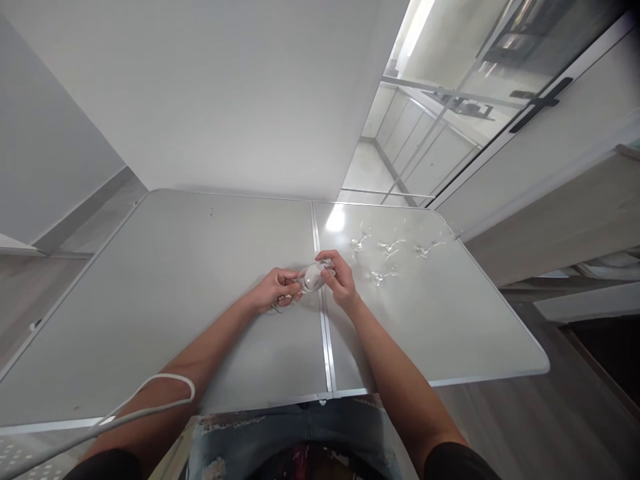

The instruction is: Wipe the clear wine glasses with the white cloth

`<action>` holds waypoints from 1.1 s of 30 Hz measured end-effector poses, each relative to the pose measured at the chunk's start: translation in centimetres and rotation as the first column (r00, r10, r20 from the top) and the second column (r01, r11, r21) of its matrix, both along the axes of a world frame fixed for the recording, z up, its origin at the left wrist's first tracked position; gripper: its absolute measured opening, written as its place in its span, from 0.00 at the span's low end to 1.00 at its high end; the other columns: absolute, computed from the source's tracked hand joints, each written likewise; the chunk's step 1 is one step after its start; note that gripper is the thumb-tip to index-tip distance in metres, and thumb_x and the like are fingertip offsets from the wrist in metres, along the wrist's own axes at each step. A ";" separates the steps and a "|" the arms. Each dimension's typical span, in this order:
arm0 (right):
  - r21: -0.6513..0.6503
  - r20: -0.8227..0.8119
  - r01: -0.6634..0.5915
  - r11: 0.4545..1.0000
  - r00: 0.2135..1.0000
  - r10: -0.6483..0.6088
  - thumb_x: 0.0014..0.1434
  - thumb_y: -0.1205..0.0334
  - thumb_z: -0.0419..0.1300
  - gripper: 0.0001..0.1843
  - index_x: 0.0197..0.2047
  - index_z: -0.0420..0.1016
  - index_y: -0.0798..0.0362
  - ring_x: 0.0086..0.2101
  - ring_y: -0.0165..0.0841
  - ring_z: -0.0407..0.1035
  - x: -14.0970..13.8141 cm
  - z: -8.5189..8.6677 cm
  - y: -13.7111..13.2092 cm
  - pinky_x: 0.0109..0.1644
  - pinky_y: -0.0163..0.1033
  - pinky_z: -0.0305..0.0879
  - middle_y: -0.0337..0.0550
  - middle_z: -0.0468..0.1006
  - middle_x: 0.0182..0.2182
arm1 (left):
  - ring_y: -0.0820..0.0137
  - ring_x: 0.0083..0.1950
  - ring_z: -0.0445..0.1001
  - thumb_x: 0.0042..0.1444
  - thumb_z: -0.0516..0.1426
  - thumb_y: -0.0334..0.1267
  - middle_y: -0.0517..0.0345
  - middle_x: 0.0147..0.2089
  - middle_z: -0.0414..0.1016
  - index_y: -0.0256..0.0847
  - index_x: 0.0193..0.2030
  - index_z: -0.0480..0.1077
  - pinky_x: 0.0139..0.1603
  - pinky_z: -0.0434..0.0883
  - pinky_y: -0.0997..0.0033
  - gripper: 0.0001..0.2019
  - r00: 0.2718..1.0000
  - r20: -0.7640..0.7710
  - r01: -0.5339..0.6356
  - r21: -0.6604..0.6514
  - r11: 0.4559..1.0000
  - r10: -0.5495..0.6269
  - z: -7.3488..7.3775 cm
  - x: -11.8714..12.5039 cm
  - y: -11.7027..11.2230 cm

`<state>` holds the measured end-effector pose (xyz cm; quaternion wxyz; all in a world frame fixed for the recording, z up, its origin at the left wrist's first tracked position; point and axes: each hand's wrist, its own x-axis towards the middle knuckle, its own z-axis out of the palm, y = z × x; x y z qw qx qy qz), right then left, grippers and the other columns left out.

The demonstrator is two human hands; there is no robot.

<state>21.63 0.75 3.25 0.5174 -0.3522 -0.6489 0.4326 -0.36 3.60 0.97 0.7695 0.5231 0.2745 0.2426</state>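
Note:
Both my hands meet over the middle seam of a grey folding table (165,293). My left hand (274,289) is closed around the stem and base of a clear wine glass (311,279) held on its side. My right hand (339,276) is closed on a pale cloth pressed over the glass's bowl. The cloth is mostly hidden by the fingers and the glass.
Several more clear wine glasses (389,248) stand at the table's far right part, beyond my right hand. A white cable (165,395) loops over the near left edge. A white wall stands behind the table, and a glass partition at the back right.

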 end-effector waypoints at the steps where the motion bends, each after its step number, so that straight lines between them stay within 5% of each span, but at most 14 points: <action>1: 0.006 -0.011 0.036 0.999 0.999 -0.036 0.66 0.40 0.57 0.21 0.50 0.67 0.49 0.24 0.33 0.65 0.0 0.0 0.0 0.29 0.39 0.62 0.39 0.73 0.27 | 0.83 0.18 0.54 0.56 0.67 0.52 0.56 0.28 0.72 0.32 0.57 0.77 0.19 0.50 0.78 0.28 1.000 0.002 0.016 -0.009 1.000 -0.016 0.1 0.0 0.0; 6: 0.002 -0.005 0.171 0.985 0.985 -0.171 0.67 0.43 0.57 0.20 0.53 0.69 0.49 0.27 0.32 0.64 -0.4 0.0 0.3 0.32 0.39 0.63 0.38 0.71 0.30 | 0.79 0.20 0.64 0.60 0.63 0.51 0.44 0.36 0.80 0.31 0.60 0.74 0.21 0.59 0.76 0.29 0.998 0.042 -0.055 0.079 0.995 0.052 0.0 -0.1 0.1; 10: -0.122 -0.070 0.314 0.942 0.944 -0.323 0.69 0.45 0.55 0.20 0.57 0.67 0.48 0.33 0.34 0.69 -0.7 -0.1 1.0 0.40 0.39 0.66 0.38 0.72 0.33 | 0.67 0.32 0.79 0.58 0.64 0.48 0.35 0.49 0.81 0.36 0.74 0.58 0.27 0.69 0.73 0.40 0.992 0.058 -0.121 0.155 0.980 0.113 -0.5 0.0 0.1; 13: -0.201 -0.079 0.359 0.911 0.921 -0.381 0.68 0.46 0.56 0.18 0.55 0.67 0.48 0.32 0.33 0.69 -0.9 -0.2 1.2 0.40 0.38 0.67 0.36 0.72 0.31 | 0.69 0.33 0.78 0.57 0.66 0.46 0.43 0.49 0.81 0.39 0.75 0.56 0.31 0.73 0.70 0.42 0.984 -0.072 -0.133 0.311 0.941 0.163 -0.8 0.3 -0.3; 17: -0.169 -0.081 0.281 0.945 0.951 -0.297 0.66 0.46 0.60 0.20 0.55 0.67 0.48 0.33 0.34 0.69 -0.9 0.1 1.0 0.40 0.39 0.67 0.38 0.73 0.34 | 0.77 0.25 0.69 0.58 0.65 0.46 0.59 0.31 0.75 0.36 0.70 0.65 0.28 0.70 0.74 0.35 0.943 -0.102 -0.241 0.445 0.863 0.316 -1.1 0.5 -0.7; 23: -0.180 -0.225 0.190 0.965 0.947 -0.228 0.64 0.46 0.60 0.17 0.47 0.68 0.48 0.26 0.32 0.63 -0.7 0.6 0.6 0.33 0.38 0.63 0.35 0.67 0.27 | 0.81 0.17 0.59 0.56 0.67 0.46 0.67 0.23 0.63 0.32 0.68 0.68 0.20 0.65 0.75 0.35 0.992 0.061 -0.112 0.038 0.993 0.110 -0.5 -0.2 -0.2; 27: -0.226 -0.213 0.219 0.949 0.940 -0.267 0.61 0.43 0.63 0.18 0.42 0.66 0.47 0.23 0.30 0.59 -0.5 0.2 0.8 0.27 0.36 0.58 0.33 0.63 0.24 | 0.83 0.16 0.54 0.56 0.66 0.44 0.67 0.23 0.60 0.32 0.66 0.70 0.18 0.62 0.76 0.33 0.997 0.068 -0.019 -0.134 0.991 0.028 0.3 -0.4 -0.2; 33: -0.169 -0.123 0.272 0.948 0.948 -0.294 0.61 0.41 0.64 0.19 0.38 0.67 0.48 0.21 0.28 0.54 -0.5 0.1 0.7 0.25 0.35 0.51 0.32 0.61 0.22 | 0.83 0.13 0.50 0.57 0.63 0.44 0.66 0.19 0.62 0.28 0.62 0.73 0.13 0.54 0.78 0.29 0.993 0.028 -0.105 -0.176 0.979 0.112 0.3 -0.4 -0.1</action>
